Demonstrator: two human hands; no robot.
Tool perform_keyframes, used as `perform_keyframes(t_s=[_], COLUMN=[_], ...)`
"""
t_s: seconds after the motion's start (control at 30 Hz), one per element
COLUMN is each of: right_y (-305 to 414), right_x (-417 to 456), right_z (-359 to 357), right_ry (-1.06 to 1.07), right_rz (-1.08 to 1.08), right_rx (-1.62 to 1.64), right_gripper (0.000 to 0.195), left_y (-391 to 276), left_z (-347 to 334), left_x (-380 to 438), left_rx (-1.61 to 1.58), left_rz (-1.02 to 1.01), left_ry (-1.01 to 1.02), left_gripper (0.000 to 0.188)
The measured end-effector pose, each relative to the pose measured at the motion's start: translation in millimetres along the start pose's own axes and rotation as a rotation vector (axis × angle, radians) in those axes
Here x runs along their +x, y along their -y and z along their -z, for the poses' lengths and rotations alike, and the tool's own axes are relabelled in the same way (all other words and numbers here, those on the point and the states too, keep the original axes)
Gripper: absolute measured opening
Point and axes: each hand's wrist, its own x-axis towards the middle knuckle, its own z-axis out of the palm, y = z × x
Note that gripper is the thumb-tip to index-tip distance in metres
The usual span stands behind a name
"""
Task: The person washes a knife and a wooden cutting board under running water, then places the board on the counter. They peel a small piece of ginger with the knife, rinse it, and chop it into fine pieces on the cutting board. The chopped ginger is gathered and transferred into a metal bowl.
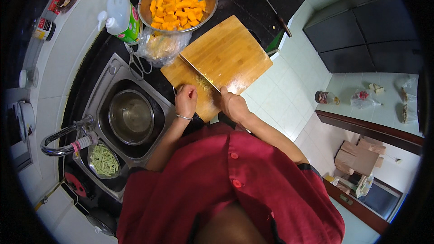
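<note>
My right hand (234, 105) grips the handle end of a kitchen knife (200, 73), whose blade shows almost edge-on as a thin line across the wooden cutting board (234, 51). Finely chopped yellowish bits (204, 84) lie on the board, left of the blade. My left hand (185, 101), a bracelet on its wrist, is curled at the board's lower left edge. Its palm and fingertips are mostly hidden, so I cannot tell whether it holds anything.
Beyond the board stand a metal colander (144, 15) of orange squash chunks, a plastic bag (164, 45) and a detergent jug (123, 18). Scissors (137, 66) lie beside the sink (162, 98), which holds a metal basin (130, 117). A ladle (269, 3) rests at the far right.
</note>
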Motion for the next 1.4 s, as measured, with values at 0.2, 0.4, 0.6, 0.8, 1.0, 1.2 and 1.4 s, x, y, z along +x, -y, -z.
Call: perform_keyframes(t_s=[0.2,0.4,0.6,0.8,1.0,1.2,1.4], right_y=[0.0,-9.6,-2.3,-3.5,-0.9,4.1,5.8], right_x=[-0.7,-3.2,-5.3,-1.4,0.6,-1.5,-0.2], right_z=[-1.0,14.6,12.8,-3.3,3.6,8.7,9.0], right_ry=[-0.01,-0.113,-0.029,-0.02,-0.021,-0.021,0.003], right_rz=[0.0,-0.015,-0.006,-0.012,0.035,0.054,0.042], right_rx=[0.001,0.005,-0.02,-0.076,-0.028,-0.02,-0.045], right_gripper=[0.015,0.015,0.014,0.016,0.015,0.013,0.013], left_y=[1.3,2.9,3.3,5.2,1.0,3.6,4.0], left_z=[-0.6,-0.8,-1.4,-1.5,-1.4,-1.4,0.6], left_x=[0.3,-1.1,-0.4,-2.2,0.6,0.2,-0.2], left_rx=[-0.001,-0.013,0.002,-0.012,-0.012,-0.021,-0.003], left_rz=[0.002,0.007,0.007,0.036,0.024,0.012,0.009], left_ry=[0.019,-0.004,0.01,0.008,0.0,-0.009,0.006], left_gripper=[0.007,0.008,0.008,0.007,0.007,0.007,0.008])
